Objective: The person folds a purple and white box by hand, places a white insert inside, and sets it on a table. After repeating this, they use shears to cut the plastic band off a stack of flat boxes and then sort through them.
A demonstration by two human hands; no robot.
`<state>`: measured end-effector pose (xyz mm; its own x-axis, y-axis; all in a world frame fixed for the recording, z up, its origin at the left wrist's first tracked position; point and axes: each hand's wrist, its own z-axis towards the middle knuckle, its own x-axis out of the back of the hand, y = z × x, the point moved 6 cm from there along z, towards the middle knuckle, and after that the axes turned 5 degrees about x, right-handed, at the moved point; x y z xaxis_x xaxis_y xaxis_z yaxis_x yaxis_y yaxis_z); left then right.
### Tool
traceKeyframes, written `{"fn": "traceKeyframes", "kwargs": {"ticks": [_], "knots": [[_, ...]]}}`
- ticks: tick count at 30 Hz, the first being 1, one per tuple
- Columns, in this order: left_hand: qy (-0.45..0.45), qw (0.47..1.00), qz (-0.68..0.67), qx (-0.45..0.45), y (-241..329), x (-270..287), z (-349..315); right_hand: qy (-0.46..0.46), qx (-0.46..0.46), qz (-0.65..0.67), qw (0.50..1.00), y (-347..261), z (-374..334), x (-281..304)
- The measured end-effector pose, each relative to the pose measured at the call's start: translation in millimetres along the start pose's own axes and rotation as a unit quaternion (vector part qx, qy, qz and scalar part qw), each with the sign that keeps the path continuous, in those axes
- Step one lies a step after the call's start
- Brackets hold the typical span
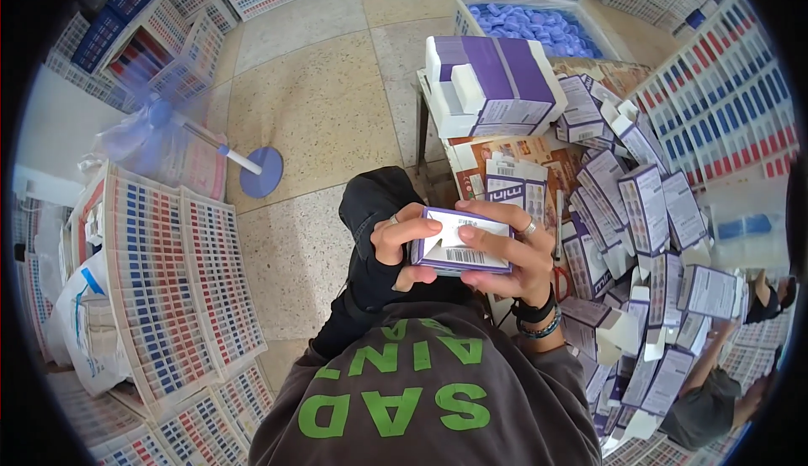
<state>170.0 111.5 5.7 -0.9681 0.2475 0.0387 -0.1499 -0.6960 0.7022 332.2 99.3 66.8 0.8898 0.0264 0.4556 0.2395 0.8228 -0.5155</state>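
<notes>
Over my lap I hold a small white and purple carton (465, 256) between both hands, one end panel with a barcode facing up. My left hand (402, 243) grips its left end, the index finger lying on the white panel and the thumb low at the side. Around the right end is my right hand (520, 251), its thumb pressed onto the same panel and a ring on one finger. Just beyond the carton, flat folded cartons (515, 182) lie on the low table. To the right of my right hand is a heap of similar cartons (644, 214), some with open flaps.
A big purple and white box (505, 87) stands on the table's far part, before a bin of blue plastic pieces (539, 29). Red-handled scissors (560, 281) lie beside the heap. Stacked trays (160, 289) line the left; a blue round-based stand (261, 172) is on the floor. Another person (711, 407) sits at right.
</notes>
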Motion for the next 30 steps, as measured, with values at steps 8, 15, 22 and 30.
{"fn": "traceKeyframes", "kwargs": {"ticks": [8, 15, 22, 30], "knots": [[-0.035, 0.999, -0.004, -0.014, 38, 23, -28, -0.022, -0.044, -0.026, 0.998, -59, 0, -20], [-0.105, 0.994, 0.022, -0.031, 77, 39, -56, -0.053, -0.021, -0.092, 0.994, -109, -22, -48], [-0.027, 0.978, -0.198, 0.056, 58, 23, -93, -0.033, -0.065, -0.234, 0.969, -173, -38, -15], [-0.048, 0.948, 0.280, 0.143, -77, -53, -101, 0.459, -0.028, -0.712, 0.531, -326, -132, 248]]}}
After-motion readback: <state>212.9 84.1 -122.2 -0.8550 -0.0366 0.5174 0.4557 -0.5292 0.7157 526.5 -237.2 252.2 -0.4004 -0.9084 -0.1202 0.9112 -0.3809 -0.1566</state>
